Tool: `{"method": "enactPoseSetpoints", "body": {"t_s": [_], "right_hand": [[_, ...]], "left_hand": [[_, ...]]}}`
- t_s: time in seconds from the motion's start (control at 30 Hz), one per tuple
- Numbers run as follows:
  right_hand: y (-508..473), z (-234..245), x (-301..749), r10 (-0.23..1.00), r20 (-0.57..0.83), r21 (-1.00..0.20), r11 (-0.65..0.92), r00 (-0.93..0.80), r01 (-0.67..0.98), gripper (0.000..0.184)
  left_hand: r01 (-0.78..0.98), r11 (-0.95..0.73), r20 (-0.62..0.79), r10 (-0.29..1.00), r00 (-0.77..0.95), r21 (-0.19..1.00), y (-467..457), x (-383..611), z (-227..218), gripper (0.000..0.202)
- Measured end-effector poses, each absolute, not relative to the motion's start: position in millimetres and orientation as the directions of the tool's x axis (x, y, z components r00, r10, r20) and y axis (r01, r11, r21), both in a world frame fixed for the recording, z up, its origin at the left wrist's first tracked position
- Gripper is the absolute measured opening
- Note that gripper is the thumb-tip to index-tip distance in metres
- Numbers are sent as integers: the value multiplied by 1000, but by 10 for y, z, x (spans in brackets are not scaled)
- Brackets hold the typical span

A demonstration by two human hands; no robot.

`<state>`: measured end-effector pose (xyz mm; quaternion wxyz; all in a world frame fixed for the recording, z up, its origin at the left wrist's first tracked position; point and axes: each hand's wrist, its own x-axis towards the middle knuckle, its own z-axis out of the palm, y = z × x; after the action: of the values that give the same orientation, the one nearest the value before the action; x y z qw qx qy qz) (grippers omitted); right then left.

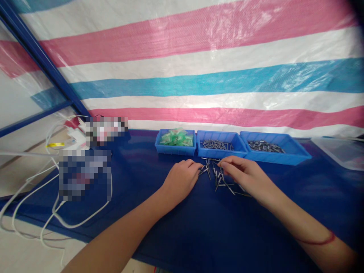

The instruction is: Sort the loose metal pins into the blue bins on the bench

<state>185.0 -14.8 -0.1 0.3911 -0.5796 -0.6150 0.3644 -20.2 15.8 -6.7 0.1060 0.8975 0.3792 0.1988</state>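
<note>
A loose pile of blind rivets, thin metal pins with silver sleeves, lies on the dark blue tabletop between my hands. My left hand rests at the pile's left side, fingers curled together, with a rivet at its fingertips. At the right, my right hand hovers low over the pile, thumb and index finger pinched on a rivet; the fingers partly hide it. Just behind stand a blue bin of similar rivets and another blue bin of small metal pieces.
Left of these is a blue bin with green plastic packets. A clear plastic container sits far right. White cables loop over the table's left side, near blurred-out items. A striped sheet hangs behind, beside a blue metal frame.
</note>
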Motion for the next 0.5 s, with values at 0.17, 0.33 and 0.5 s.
{"method": "enactPoseSetpoints", "body": {"t_s": [0.17, 0.33, 0.5], "right_hand": [[-218, -49, 1715, 985, 73, -852, 144, -158, 504, 25], [-273, -27, 1639, 979, 104, -885, 172, -177, 434, 27], [-275, 88, 1649, 991, 128, -946, 111, 37, 304, 24]], "left_hand": [[403, -544, 380, 825, 419, 736, 123, -149, 12, 17], [106, -283, 233, 912, 339, 953, 100, -107, 25, 15], [74, -204, 165, 919, 359, 976, 88, -83, -33, 18]]}}
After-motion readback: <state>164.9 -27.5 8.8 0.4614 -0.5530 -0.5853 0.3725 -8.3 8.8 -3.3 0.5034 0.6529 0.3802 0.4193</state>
